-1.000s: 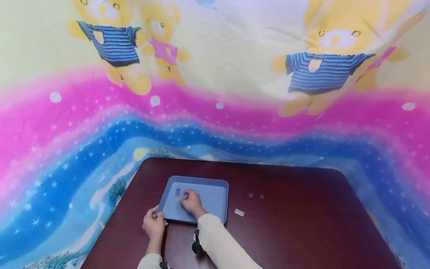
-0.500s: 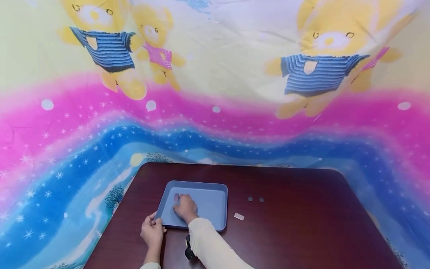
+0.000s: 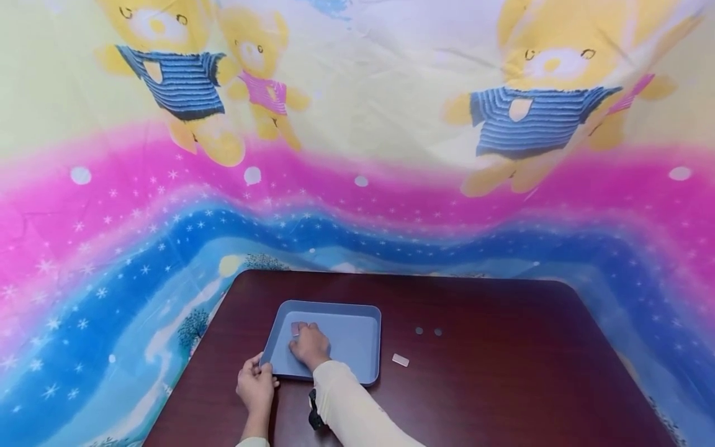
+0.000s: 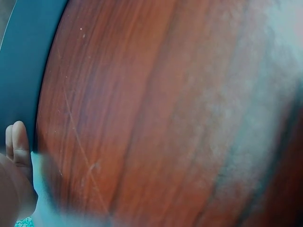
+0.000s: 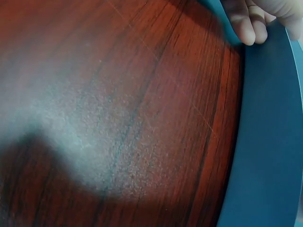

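A shallow blue-grey tray [image 3: 352, 338] lies left of the middle on the dark red-brown table. My left hand [image 3: 257, 385] grips its near left corner, fingertips at the rim; fingers [image 4: 20, 142] against the tray's wall also show in the left wrist view. My right hand [image 3: 310, 345] is down inside the tray with its fingers bent. Its fingertips overlap the right side of a small flat pinkish rectangular piece [image 3: 295, 329] near the tray's far left. The hand hides the floor beneath it, and I cannot tell whether it pinches anything.
Right of the tray, a pale flat rectangular piece [image 3: 400, 360] lies on the table [image 3: 491, 385]. Farther back are two small dark discs, the left disc [image 3: 419, 331] and the right disc [image 3: 438, 332]. A printed bear curtain [image 3: 357, 217] hangs behind the table.
My right hand has shifted slightly left and nearer the front of the tray, its fingertips now overlapping the pinkish piece. My left hand keeps its place at the corner.
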`<state>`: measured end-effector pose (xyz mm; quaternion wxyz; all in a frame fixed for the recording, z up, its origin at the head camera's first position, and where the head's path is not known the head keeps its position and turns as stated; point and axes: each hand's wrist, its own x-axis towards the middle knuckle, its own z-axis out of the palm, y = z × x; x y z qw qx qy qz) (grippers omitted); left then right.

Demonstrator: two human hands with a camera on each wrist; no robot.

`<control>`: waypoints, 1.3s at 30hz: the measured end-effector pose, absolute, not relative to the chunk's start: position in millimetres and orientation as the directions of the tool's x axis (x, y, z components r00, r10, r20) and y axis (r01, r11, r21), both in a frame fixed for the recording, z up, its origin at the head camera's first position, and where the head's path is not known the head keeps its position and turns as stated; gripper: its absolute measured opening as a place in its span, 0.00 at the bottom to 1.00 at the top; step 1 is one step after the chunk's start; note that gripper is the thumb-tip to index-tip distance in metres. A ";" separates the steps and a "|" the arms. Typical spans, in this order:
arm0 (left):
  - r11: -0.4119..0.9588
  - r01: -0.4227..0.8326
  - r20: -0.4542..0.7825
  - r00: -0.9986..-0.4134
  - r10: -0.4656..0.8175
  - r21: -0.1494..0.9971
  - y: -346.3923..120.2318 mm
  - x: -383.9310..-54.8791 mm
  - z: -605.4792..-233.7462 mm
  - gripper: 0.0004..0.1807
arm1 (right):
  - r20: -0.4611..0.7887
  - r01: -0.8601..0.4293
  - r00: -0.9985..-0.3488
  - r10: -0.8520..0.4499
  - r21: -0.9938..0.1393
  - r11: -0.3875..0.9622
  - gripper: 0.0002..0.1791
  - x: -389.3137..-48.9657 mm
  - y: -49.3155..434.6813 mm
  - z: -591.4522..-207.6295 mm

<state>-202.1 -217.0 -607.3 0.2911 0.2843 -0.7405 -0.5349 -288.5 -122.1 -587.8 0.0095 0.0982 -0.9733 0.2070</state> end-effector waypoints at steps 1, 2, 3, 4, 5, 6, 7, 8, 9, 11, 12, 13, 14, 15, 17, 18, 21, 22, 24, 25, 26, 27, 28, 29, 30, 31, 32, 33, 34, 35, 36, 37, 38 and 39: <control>0.266 -0.110 0.126 -0.670 -0.732 0.958 -216.9 -201.9 -607.3 0.16 | 0.060 -0.197 -0.980 -0.188 -0.403 0.894 0.24 -288.8 -121.9 -588.4; 0.264 -0.113 0.123 -0.670 -0.733 0.958 -216.7 -201.8 -607.2 0.16 | 0.059 -0.196 -0.980 -0.189 -0.405 0.893 0.24 -289.0 -121.6 -589.2; 0.260 -0.113 0.120 -0.670 -0.733 0.959 -216.5 -201.7 -607.2 0.16 | 0.055 -0.194 -0.981 -0.188 -0.405 0.893 0.24 -289.2 -121.5 -590.3; 0.256 -0.112 0.117 -0.670 -0.733 0.960 -216.4 -201.8 -607.5 0.16 | 0.055 -0.194 -0.981 -0.188 -0.405 0.894 0.24 -289.4 -121.3 -591.5; 0.251 -0.110 0.115 -0.672 -0.732 0.962 -216.4 -201.9 -607.7 0.16 | 0.057 -0.194 -0.981 -0.187 -0.408 0.892 0.23 -289.8 -121.4 -592.5; 0.248 -0.107 0.114 -0.672 -0.732 0.963 -216.6 -202.4 -607.6 0.16 | 0.063 -0.195 -0.981 -0.186 -0.412 0.890 0.22 -290.3 -121.6 -593.4; 0.246 -0.103 0.115 -0.671 -0.732 0.964 -217.0 -203.0 -607.6 0.16 | 0.069 -0.197 -0.980 -0.185 -0.414 0.889 0.22 -290.7 -122.0 -593.8; 0.245 -0.099 0.117 -0.671 -0.732 0.964 -217.6 -203.8 -607.4 0.16 | 0.076 -0.198 -0.980 -0.184 -0.416 0.887 0.20 -291.1 -122.4 -594.0; 0.245 -0.094 0.120 -0.671 -0.732 0.965 -218.3 -204.4 -607.1 0.16 | 0.084 -0.202 -0.979 -0.184 -0.417 0.886 0.19 -291.5 -123.0 -594.1; 0.247 -0.088 0.126 -0.670 -0.732 0.965 -217.7 -204.9 -606.6 0.16 | 0.099 -0.205 -0.979 -0.180 -0.421 0.883 0.17 -291.0 -121.4 -593.1; 0.248 -0.084 0.130 -0.669 -0.732 0.965 -217.6 -205.1 -606.3 0.16 | 0.103 -0.207 -0.978 -0.181 -0.424 0.882 0.16 -290.6 -120.6 -592.1; 0.251 -0.079 0.135 -0.670 -0.730 0.965 -217.7 -205.1 -606.0 0.16 | 0.107 -0.210 -0.978 -0.182 -0.428 0.879 0.15 -290.1 -119.8 -591.2; 0.253 -0.075 0.139 -0.671 -0.729 0.965 -217.9 -205.1 -605.9 0.16 | 0.110 -0.214 -0.977 -0.184 -0.434 0.875 0.15 -289.7 -119.0 -590.3; 0.256 -0.070 0.144 -0.672 -0.727 0.964 -218.1 -204.8 -605.6 0.16 | 0.111 -0.216 -0.976 -0.186 -0.440 0.872 0.14 -289.3 -118.3 -589.6; 0.266 -0.067 0.153 -0.674 -0.722 0.962 -219.0 -204.6 -605.7 0.16 | 0.118 -0.221 -0.975 -0.188 -0.457 0.861 0.13 -288.6 -116.4 -588.6; 0.269 -0.067 0.155 -0.675 -0.721 0.961 -219.3 -204.6 -605.8 0.16 | 0.120 -0.223 -0.975 -0.189 -0.465 0.857 0.13 -288.3 -115.6 -588.7; 0.275 -0.085 0.150 -0.671 -0.727 0.958 -219.8 -204.8 -605.6 0.15 | 0.126 -0.231 -0.973 -0.195 -0.477 0.848 0.12 -288.3 -113.2 -591.2; 0.273 -0.092 0.144 -0.669 -0.729 0.957 -219.7 -205.3 -605.7 0.15 | 0.134 -0.238 -0.971 -0.197 -0.476 0.847 0.12 -288.2 -111.9 -592.3; 0.275 -0.109 0.133 -0.671 -0.729 0.955 -218.9 -206.3 -605.2 0.15 | 0.146 -0.248 -0.968 -0.202 -0.475 0.844 0.11 -288.0 -109.1 -594.1; 0.277 -0.114 0.131 -0.676 -0.726 0.954 -218.5 -206.7 -604.9 0.15 | 0.155 -0.256 -0.966 -0.206 -0.474 0.842 0.11 -287.7 -107.3 -594.4; 0.281 -0.117 0.129 -0.682 -0.720 0.953 -218.1 -207.1 -604.7 0.16 | 0.163 -0.262 -0.964 -0.208 -0.474 0.841 0.11 -287.0 -105.1 -594.5; 0.281 -0.115 0.127 -0.688 -0.714 0.953 -217.5 -207.4 -604.6 0.16 | 0.172 -0.265 -0.963 -0.207 -0.479 0.837 0.10 -286.2 -102.5 -594.2; 0.283 -0.114 0.127 -0.695 -0.708 0.952 -216.6 -207.5 -604.4 0.16 | 0.179 -0.269 -0.962 -0.207 -0.482 0.833 0.10 -285.5 -99.6 -594.1; 0.283 -0.112 0.127 -0.700 -0.702 0.953 -215.9 -207.2 -604.3 0.16 | 0.179 -0.271 -0.961 -0.209 -0.488 0.830 0.09 -284.4 -96.4 -593.6; 0.279 -0.106 0.126 -0.704 -0.699 0.954 -215.1 -206.2 -604.3 0.16 | 0.180 -0.274 -0.961 -0.212 -0.495 0.824 0.09 -283.0 -92.9 -593.0; 0.275 -0.104 0.124 -0.706 -0.697 0.956 -214.8 -205.1 -604.7 0.16 | 0.180 -0.277 -0.960 -0.215 -0.500 0.821 0.09 -281.8 -89.4 -593.5; 0.275 -0.103 0.125 -0.705 -0.698 0.956 -214.7 -204.1 -605.3 0.16 | 0.181 -0.280 -0.959 -0.217 -0.505 0.816 0.08 -280.4 -85.7 -593.6; 0.274 -0.102 0.126 -0.703 -0.700 0.956 -215.0 -203.2 -606.1 0.16 | 0.178 -0.282 -0.959 -0.221 -0.512 0.811 0.09 -279.1 -81.7 -593.6; 0.275 -0.102 0.127 -0.700 -0.703 0.956 -215.5 -202.5 -606.6 0.16 | 0.171 -0.282 -0.959 -0.226 -0.517 0.808 0.09 -278.1 -77.9 -593.6; 0.273 -0.100 0.129 -0.697 -0.705 0.957 -216.4 -202.0 -606.8 0.16 | 0.162 -0.277 -0.961 -0.225 -0.517 0.810 0.09 -277.3 -74.0 -593.5; 0.277 -0.099 0.133 -0.695 -0.707 0.956 -217.5 -202.0 -606.7 0.16 | 0.155 -0.270 -0.963 -0.221 -0.519 0.811 0.10 -277.2 -70.6 -593.3; 0.280 -0.097 0.137 -0.692 -0.708 0.955 -218.8 -202.6 -606.2 0.15 | 0.147 -0.262 -0.965 -0.217 -0.519 0.813 0.10 -277.6 -67.5 -593.0; 0.287 -0.093 0.147 -0.687 -0.712 0.954 -220.2 -203.5 -605.2 0.16 | 0.141 -0.257 -0.966 -0.215 -0.520 0.815 0.10 -278.1 -64.6 -591.9; 0.287 -0.088 0.152 -0.682 -0.715 0.954 -221.4 -204.3 -603.7 0.16 | 0.129 -0.248 -0.969 -0.212 -0.520 0.818 0.11 -279.2 -62.3 -591.0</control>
